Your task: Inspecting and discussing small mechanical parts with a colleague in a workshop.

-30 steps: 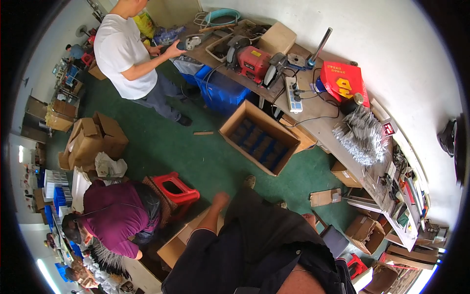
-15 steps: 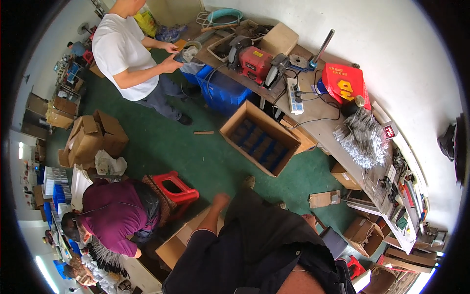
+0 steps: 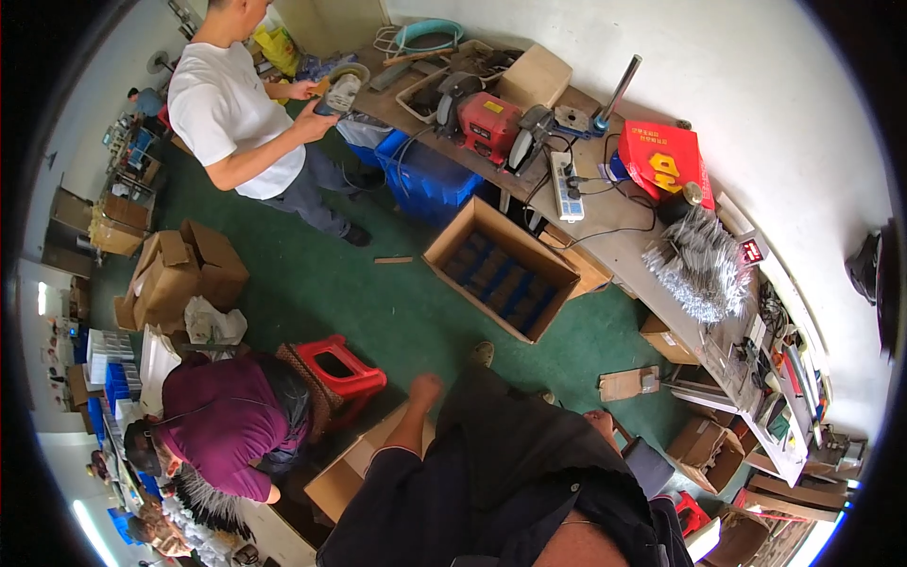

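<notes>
My left hand (image 3: 426, 388) hangs beside my dark clothing, looking rounded; its fingers do not show clearly. Just below it lies an open cardboard box (image 3: 342, 484), and a red plastic stool (image 3: 364, 380) stands to its left. On my other side, my right hand (image 3: 599, 421) is partly hidden by my dark shirt, with no held thing visible. A dark flat-topped seat (image 3: 646, 466) is close to it. Ahead on the green floor sits a large open carton (image 3: 444, 253) containing rows of grey and blue items.
A workbench (image 3: 614, 241) curves along the right, bearing a red bench grinder (image 3: 488, 127), a power strip (image 3: 567, 186), a red bag (image 3: 664, 161) and a bundle of silvery wires (image 3: 699, 269). A standing person (image 3: 236, 118) handles a container; another, in maroon (image 3: 222, 420), bends at the left.
The standing person's upper body has shifted slightly left, and the container in their hands is raised a little. My hands have barely moved.
</notes>
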`<state>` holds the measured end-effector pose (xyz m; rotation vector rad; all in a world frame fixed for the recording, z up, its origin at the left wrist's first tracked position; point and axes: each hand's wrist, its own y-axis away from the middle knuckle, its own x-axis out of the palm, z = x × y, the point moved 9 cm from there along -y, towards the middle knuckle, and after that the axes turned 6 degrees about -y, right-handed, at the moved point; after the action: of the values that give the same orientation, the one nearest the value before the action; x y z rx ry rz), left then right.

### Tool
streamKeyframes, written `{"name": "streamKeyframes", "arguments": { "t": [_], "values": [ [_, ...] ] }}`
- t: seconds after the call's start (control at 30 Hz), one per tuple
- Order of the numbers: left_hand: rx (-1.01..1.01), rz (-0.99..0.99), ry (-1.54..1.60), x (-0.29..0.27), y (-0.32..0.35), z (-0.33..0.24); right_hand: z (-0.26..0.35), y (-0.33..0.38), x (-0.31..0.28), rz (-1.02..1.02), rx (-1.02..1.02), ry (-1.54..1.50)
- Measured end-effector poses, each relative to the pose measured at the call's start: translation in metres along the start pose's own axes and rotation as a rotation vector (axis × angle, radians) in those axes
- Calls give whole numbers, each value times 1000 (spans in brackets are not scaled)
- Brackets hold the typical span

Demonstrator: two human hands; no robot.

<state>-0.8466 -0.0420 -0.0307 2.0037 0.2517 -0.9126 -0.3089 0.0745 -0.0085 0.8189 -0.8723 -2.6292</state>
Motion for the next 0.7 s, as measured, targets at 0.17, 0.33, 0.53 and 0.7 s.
{"name": "streamKeyframes", "arguments": {
  "t": [0.17, 0.33, 0.53, 0.7],
  "values": [
    [-19, 12, -9, 18, -19, 4, 9, 7, -8, -31, 41, -78],
    [210, -130, 38, 35, -34, 16, 25, 13, -9, 16, 47, -104],
    [109, 28, 207, 53, -44, 66, 27, 11, 10, 55, 107, -170],
    [-22, -46, 212, 36, -5, 47, -51, -23, 35, 215, 182, -155]
  ]
}}
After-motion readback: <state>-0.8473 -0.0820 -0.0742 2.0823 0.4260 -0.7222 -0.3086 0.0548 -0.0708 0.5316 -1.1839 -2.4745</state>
